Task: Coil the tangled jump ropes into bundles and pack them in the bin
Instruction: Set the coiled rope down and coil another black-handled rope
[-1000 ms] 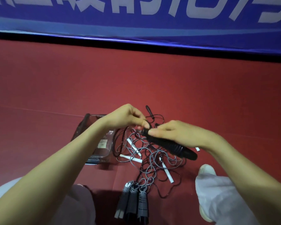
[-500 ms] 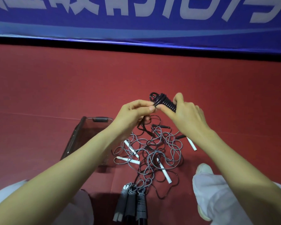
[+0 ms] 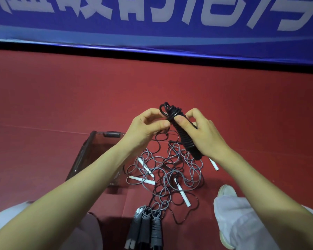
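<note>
On the red floor (image 3: pixel 61 98) a tangle (image 3: pixel 170 170) of grey and black ropes lies between a clear bin (image 3: pixel 90 156), partly hidden by the left forearm, and a white shoe (image 3: pixel 226 191). Three wound bundles (image 3: pixel 145 230) lie nearer. Above the tangle, the right hand (image 3: pixel 202 134) grips a black bundle (image 3: pixel 182 132); the left hand (image 3: pixel 146 127) pinches its loose cord.

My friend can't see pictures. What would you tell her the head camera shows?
Two bare hands hold up a black jump rope bundle: the right hand grips it, the left hand pinches the rope near its top. Below, on a red floor, lie tangled grey ropes, three wrapped bundles and a clear bin.
</note>
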Action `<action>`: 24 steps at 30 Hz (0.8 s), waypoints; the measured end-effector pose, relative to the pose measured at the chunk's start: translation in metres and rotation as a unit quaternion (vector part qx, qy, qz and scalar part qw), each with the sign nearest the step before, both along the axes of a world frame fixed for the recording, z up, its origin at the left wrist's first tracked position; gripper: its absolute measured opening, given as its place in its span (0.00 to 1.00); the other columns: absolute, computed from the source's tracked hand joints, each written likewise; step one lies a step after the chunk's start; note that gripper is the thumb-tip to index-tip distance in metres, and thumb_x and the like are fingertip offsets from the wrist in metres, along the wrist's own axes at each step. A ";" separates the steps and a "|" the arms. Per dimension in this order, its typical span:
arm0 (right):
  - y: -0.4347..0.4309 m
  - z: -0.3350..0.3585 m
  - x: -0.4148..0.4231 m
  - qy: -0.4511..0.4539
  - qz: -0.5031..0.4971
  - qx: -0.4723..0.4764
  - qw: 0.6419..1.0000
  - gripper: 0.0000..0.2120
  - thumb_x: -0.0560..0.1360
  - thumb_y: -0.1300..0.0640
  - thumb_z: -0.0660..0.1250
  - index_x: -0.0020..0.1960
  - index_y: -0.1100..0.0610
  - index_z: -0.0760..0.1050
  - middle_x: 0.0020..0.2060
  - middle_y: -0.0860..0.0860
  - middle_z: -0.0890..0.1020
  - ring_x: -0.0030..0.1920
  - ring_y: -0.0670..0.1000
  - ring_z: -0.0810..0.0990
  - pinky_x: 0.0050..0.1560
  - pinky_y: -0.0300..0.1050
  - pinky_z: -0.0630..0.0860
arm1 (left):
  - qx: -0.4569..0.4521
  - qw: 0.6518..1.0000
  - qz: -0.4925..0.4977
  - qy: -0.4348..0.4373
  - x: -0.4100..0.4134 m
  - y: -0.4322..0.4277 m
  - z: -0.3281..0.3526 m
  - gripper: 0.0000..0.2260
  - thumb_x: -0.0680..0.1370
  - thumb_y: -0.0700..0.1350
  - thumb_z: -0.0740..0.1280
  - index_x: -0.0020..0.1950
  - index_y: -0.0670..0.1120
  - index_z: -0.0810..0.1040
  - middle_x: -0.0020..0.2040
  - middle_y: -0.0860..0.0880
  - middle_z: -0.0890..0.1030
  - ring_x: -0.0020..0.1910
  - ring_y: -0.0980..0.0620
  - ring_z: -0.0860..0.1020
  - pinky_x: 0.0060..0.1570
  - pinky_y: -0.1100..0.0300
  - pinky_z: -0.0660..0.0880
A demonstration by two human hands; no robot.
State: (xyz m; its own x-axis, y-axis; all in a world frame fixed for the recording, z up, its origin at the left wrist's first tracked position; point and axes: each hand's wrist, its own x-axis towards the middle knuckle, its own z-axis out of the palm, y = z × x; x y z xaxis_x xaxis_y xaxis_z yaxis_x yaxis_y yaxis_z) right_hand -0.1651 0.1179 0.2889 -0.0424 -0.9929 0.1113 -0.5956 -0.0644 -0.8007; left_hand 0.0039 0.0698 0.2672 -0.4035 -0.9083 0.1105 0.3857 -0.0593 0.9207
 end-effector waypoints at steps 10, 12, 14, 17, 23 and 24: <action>-0.011 0.002 -0.001 -0.286 0.022 0.106 0.952 0.35 0.66 0.35 0.66 0.55 0.65 0.67 0.32 0.63 0.77 0.26 0.58 0.76 0.28 0.51 0.78 | -0.115 0.974 -0.074 -0.181 0.011 -0.011 0.017 0.08 0.74 0.42 0.67 0.50 0.42 0.71 0.40 0.48 0.78 0.32 0.53 0.77 0.38 0.63 0.75; -0.010 0.003 -0.001 -0.296 0.022 0.117 0.948 0.38 0.67 0.36 0.65 0.60 0.68 0.66 0.31 0.62 0.77 0.24 0.57 0.76 0.25 0.47 0.77 | -0.124 0.965 -0.100 -0.208 0.015 -0.011 0.017 0.07 0.76 0.45 0.65 0.49 0.42 0.76 0.34 0.51 0.77 0.32 0.55 0.74 0.40 0.64 0.74; -0.009 0.004 -0.002 -0.307 0.019 0.122 0.944 0.39 0.68 0.36 0.65 0.61 0.69 0.66 0.30 0.62 0.77 0.23 0.56 0.76 0.24 0.47 0.77 | -0.079 0.972 -0.130 -0.182 0.018 -0.012 0.013 0.10 0.76 0.45 0.64 0.54 0.42 0.79 0.35 0.52 0.77 0.34 0.57 0.74 0.42 0.65 0.73; -0.006 0.009 -0.002 -0.324 0.031 0.136 0.936 0.35 0.70 0.37 0.63 0.58 0.68 0.68 0.29 0.62 0.77 0.22 0.56 0.75 0.23 0.45 0.76 | -0.077 0.972 -0.123 -0.185 0.019 -0.014 0.008 0.13 0.75 0.43 0.66 0.57 0.42 0.80 0.38 0.52 0.79 0.38 0.56 0.77 0.48 0.62 0.75; 0.003 0.015 0.007 -0.366 0.118 0.224 0.896 0.32 0.68 0.35 0.60 0.55 0.64 0.71 0.27 0.63 0.75 0.20 0.55 0.74 0.22 0.42 0.74 | -0.205 0.962 0.060 -0.170 0.018 -0.008 0.004 0.02 0.74 0.39 0.69 0.46 0.43 0.81 0.39 0.51 0.83 0.41 0.53 0.80 0.49 0.60 0.77; 0.004 0.016 0.007 -0.374 0.128 0.234 0.888 0.34 0.68 0.35 0.60 0.57 0.64 0.70 0.27 0.63 0.75 0.20 0.55 0.73 0.21 0.42 0.73 | -0.193 0.967 0.079 -0.148 0.015 -0.003 0.002 0.02 0.73 0.39 0.70 0.45 0.44 0.81 0.40 0.52 0.83 0.42 0.54 0.80 0.49 0.61 0.76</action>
State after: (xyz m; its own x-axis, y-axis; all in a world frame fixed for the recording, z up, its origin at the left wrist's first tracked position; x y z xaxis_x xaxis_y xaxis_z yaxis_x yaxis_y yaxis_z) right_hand -0.1579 0.1218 0.3045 0.3023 -0.9110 -0.2805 0.1014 0.3233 -0.9408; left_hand 0.0188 0.0664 0.2695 -0.3283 -0.8758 0.3539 0.0779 0.3483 0.9341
